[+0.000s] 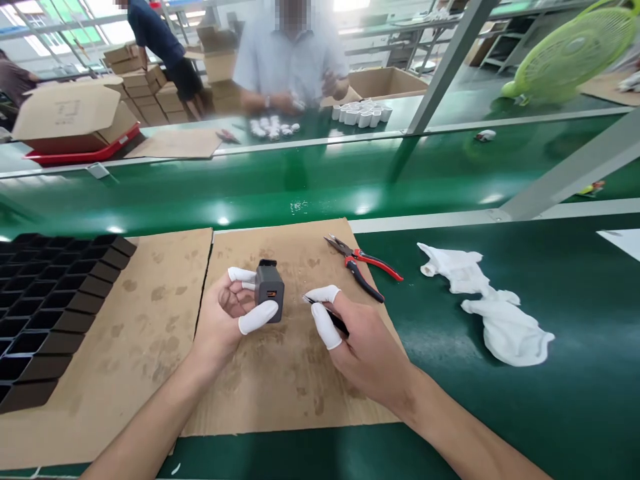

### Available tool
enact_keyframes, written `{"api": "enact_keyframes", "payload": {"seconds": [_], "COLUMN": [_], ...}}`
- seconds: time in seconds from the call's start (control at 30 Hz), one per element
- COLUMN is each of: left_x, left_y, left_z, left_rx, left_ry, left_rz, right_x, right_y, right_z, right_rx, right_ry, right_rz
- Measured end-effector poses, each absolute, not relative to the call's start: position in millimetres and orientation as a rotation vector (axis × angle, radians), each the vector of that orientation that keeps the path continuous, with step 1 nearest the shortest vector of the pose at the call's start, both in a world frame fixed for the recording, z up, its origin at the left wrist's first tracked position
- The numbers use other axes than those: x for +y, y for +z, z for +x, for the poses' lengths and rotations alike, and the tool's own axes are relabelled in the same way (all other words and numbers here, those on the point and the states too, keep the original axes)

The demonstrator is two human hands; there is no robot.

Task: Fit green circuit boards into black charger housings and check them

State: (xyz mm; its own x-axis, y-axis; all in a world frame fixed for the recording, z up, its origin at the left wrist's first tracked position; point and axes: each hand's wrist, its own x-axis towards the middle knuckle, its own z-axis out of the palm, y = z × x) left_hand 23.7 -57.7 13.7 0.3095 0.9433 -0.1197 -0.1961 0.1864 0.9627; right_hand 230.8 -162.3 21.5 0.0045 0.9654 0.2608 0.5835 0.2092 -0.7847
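My left hand (pixel 233 310), with white finger cots on its fingertips, grips a small black charger (pixel 271 293) between thumb and fingers. A port with an orange inside shows on the face turned toward me. My right hand (pixel 350 333), also in finger cots, pinches black tweezers (pixel 336 320) whose tip points toward the charger without touching it. Both hands are above a stained cardboard sheet (pixel 240 393). Red-and-black needle-nose pliers (pixel 356 257) lie with jaws parted at the sheet's right edge, beyond my right hand.
Black trays of many cells (pixel 55 313) stand at left. Crumpled white gloves (pixel 510 327) lie on the green table at right. A green conveyor belt (pixel 260 193) runs across, with a metal post (pixel 560 167) at right. Opposite, a person (pixel 295 60) handles small white parts (pixel 274 128).
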Motion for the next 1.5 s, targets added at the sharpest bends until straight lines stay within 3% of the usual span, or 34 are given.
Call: {"api": "enact_keyframes", "payload": {"seconds": [0.8,0.97,1.13,1.5], "left_x": [-60.5,-66.4,-69.1,-54.5], "left_y": [0.0,-1.1,-4.6,-11.5], "left_z": [26.2,23.0,18.2,4.7], "left_rx": [0.994,1.141,1.163,1.157], "left_ry": [0.831,1.048,1.227,0.830], "left_rz": [1.067,1.704,2.487,1.990], "right_x": [-161.0,-157.9,-156.2,-145.1], "right_y": [19.4,14.6,19.0,11.3], "right_z": [236.2,243.1,251.6,266.8], "right_rx": [-1.643,-1.716,-1.579,-1.447], "right_ry": [0.103,-0.062,0.005,0.186], "right_rz": [-1.369,-1.535,-1.389,-1.509]}}
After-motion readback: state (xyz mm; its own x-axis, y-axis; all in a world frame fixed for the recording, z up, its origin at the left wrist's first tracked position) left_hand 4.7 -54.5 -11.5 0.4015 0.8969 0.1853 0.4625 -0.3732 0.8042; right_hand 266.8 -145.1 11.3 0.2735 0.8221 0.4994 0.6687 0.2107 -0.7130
